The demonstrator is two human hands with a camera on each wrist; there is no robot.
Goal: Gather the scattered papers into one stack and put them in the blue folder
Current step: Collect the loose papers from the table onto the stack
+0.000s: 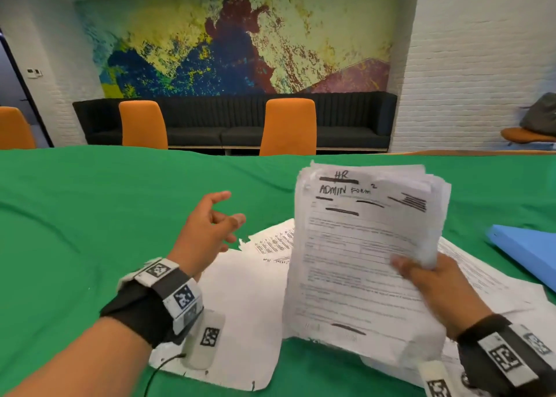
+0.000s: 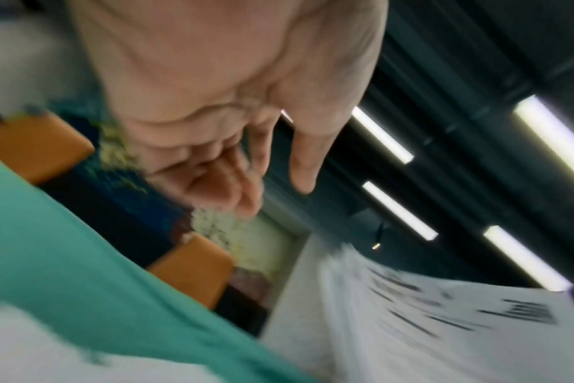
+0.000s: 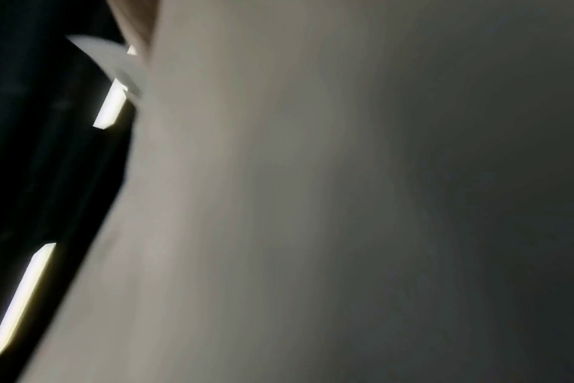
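Note:
My right hand [image 1: 421,271] grips a thick stack of white papers [image 1: 361,240] by its right edge and holds it upright above the table; the top sheet reads "HR ADMIN FORM 2". In the right wrist view the back of the stack [image 3: 344,207] fills the picture. My left hand [image 1: 210,228] hovers empty to the left of the stack, fingers relaxed and spread [image 2: 239,145]. More loose sheets [image 1: 240,300] lie flat on the green cloth below both hands. The blue folder [image 1: 523,249] lies closed at the right edge of the table.
The table [image 1: 90,216] is covered in green cloth. Orange chairs [image 1: 288,126] stand along its far side, with a dark bench [image 1: 346,116] and a painted wall behind. A cable [image 1: 159,369] runs from my left wrist camera.

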